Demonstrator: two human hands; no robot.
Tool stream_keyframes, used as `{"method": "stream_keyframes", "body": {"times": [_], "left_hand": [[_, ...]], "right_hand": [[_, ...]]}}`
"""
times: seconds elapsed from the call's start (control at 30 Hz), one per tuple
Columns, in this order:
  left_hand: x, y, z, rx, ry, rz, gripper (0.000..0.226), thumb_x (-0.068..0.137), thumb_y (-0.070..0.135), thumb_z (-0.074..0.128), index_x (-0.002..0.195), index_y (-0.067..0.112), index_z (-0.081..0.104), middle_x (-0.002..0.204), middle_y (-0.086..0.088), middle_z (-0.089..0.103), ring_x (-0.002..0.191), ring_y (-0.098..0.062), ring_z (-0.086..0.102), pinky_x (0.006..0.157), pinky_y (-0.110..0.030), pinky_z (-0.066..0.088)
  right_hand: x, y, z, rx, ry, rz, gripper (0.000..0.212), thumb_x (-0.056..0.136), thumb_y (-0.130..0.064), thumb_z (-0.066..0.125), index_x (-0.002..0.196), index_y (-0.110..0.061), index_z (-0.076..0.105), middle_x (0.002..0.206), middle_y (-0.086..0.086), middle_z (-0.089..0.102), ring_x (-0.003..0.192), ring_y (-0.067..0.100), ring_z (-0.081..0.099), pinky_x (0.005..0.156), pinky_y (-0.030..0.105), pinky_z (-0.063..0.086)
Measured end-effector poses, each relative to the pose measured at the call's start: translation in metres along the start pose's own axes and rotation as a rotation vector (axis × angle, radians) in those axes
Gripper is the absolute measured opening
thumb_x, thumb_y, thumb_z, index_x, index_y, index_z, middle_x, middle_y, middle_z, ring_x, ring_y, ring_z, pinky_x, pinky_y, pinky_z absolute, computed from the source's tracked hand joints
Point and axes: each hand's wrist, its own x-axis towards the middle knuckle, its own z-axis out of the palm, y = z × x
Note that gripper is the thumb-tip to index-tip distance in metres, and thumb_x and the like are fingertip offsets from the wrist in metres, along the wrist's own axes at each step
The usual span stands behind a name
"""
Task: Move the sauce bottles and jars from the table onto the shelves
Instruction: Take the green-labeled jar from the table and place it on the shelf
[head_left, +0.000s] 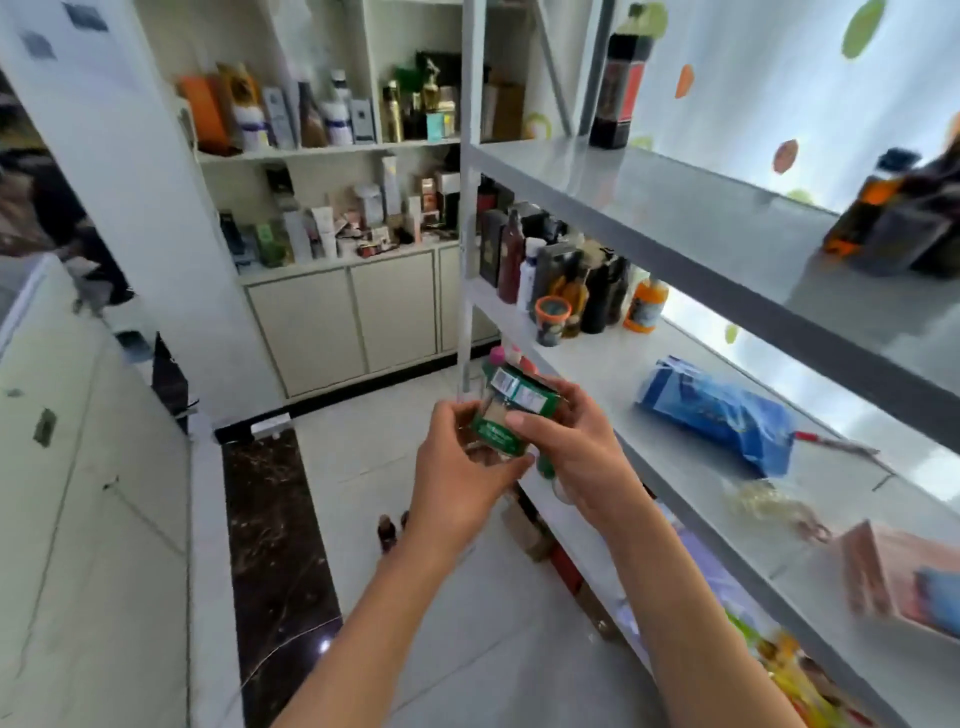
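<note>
Hands together carry a green-labelled jar in front of the metal rack; the left hand curls round its near side and the right hand grips its far side, thumb across the label; the jar is tilted, in the air, just off the front edge of the middle shelf. To place it well, I would level it first, then slide it in over that edge; open room lies between the clustered bottles at the far end and the blue packet; the upper shelf overhangs, so keep the lift low.
</note>
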Motion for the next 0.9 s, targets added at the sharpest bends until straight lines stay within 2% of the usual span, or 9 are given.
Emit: {"method": "stream_keyframes", "body": {"times": [0.17, 0.3, 0.37, 0.43, 0.53, 0.63, 0.73, 0.83, 0.9], "left_hand": [[0.04, 0.043, 0.096, 0.069, 0.022, 0.185, 0.056, 0.069, 0.023, 0.088, 0.101, 0.037, 0.044, 0.097, 0.018, 0.061, 0.084, 0.006, 0.064, 0.07, -0.019, 0.056], [0.064, 0.069, 0.162, 0.125, -0.05, 0.347, 0.057, 0.075, 0.021, 0.083, 0.109, 0.035, 0.039, 0.101, 0.022, 0.057, 0.093, 0.001, 0.061, 0.077, -0.017, 0.054], [0.076, 0.076, 0.185, 0.093, -0.157, 0.361, 0.056, 0.078, 0.012, 0.079, 0.112, 0.035, 0.042, 0.109, 0.018, 0.059, 0.101, 0.0, 0.06, 0.085, -0.021, 0.054], [0.092, 0.083, 0.205, 0.008, -0.316, 0.351, 0.051, 0.081, 0.001, 0.073, 0.113, 0.031, 0.047, 0.114, 0.014, 0.059, 0.106, 0.002, 0.059, 0.092, -0.02, 0.053], [0.117, 0.094, 0.232, -0.161, -0.518, 0.302, 0.042, 0.085, -0.002, 0.066, 0.115, 0.026, 0.054, 0.111, 0.014, 0.062, 0.098, 0.011, 0.061, 0.083, -0.014, 0.053], [0.135, 0.106, 0.265, -0.219, -0.649, 0.307, 0.044, 0.084, -0.004, 0.064, 0.115, 0.026, 0.059, 0.108, 0.009, 0.068, 0.096, 0.002, 0.066, 0.077, -0.016, 0.053], [0.147, 0.119, 0.293, -0.281, -0.837, 0.32, 0.048, 0.08, -0.01, 0.063, 0.115, 0.022, 0.061, 0.105, 0.004, 0.071, 0.095, -0.006, 0.068, 0.076, -0.017, 0.053], [0.159, 0.131, 0.321, -0.338, -1.018, 0.308, 0.041, 0.082, -0.001, 0.071, 0.116, 0.02, 0.061, 0.105, 0.002, 0.07, 0.095, -0.007, 0.067, 0.078, -0.016, 0.053], [0.166, 0.131, 0.341, -0.335, -1.018, 0.287, 0.041, 0.077, 0.008, 0.079, 0.111, 0.019, 0.061, 0.107, 0.003, 0.07, 0.096, -0.01, 0.069, 0.076, -0.017, 0.054]], "right_hand": [[0.019, -0.066, -0.065, -0.201, 0.183, -0.194, 0.068, 0.062, -0.02, 0.092, 0.121, -0.014, 0.058, 0.11, 0.003, 0.073, 0.101, 0.016, 0.071, 0.084, 0.032, 0.058], [0.028, -0.11, -0.107, -0.289, 0.372, -0.329, 0.058, 0.063, -0.016, 0.092, 0.113, -0.02, 0.063, 0.1, -0.007, 0.075, 0.089, 0.005, 0.072, 0.075, 0.02, 0.057], [0.031, -0.127, -0.131, -0.321, 0.445, -0.355, 0.058, 0.065, -0.012, 0.09, 0.116, -0.021, 0.062, 0.101, -0.007, 0.074, 0.09, 0.005, 0.071, 0.073, 0.019, 0.057], [0.034, -0.143, -0.159, -0.271, 0.503, -0.37, 0.066, 0.062, -0.005, 0.086, 0.121, -0.014, 0.058, 0.101, 0.0, 0.074, 0.092, 0.012, 0.072, 0.072, 0.022, 0.057], [0.034, -0.163, -0.19, -0.182, 0.574, -0.367, 0.068, 0.057, -0.008, 0.073, 0.122, -0.005, 0.054, 0.095, 0.008, 0.074, 0.083, 0.017, 0.073, 0.069, 0.026, 0.057], [0.034, -0.175, -0.212, -0.111, 0.569, -0.368, 0.063, 0.061, -0.003, 0.066, 0.123, 0.001, 0.053, 0.1, 0.018, 0.072, 0.091, 0.029, 0.071, 0.075, 0.036, 0.057], [0.032, -0.189, -0.231, -0.095, 0.663, -0.416, 0.057, 0.064, -0.001, 0.06, 0.121, -0.005, 0.055, 0.105, 0.017, 0.07, 0.094, 0.028, 0.068, 0.079, 0.038, 0.057], [0.035, -0.204, -0.249, -0.165, 0.75, -0.422, 0.057, 0.064, -0.003, 0.053, 0.12, -0.006, 0.06, 0.109, 0.023, 0.067, 0.093, 0.031, 0.065, 0.071, 0.034, 0.055], [0.039, -0.212, -0.259, -0.299, 0.801, -0.386, 0.06, 0.062, -0.007, 0.053, 0.121, -0.012, 0.062, 0.107, 0.016, 0.07, 0.092, 0.027, 0.064, 0.069, 0.031, 0.053]]}}
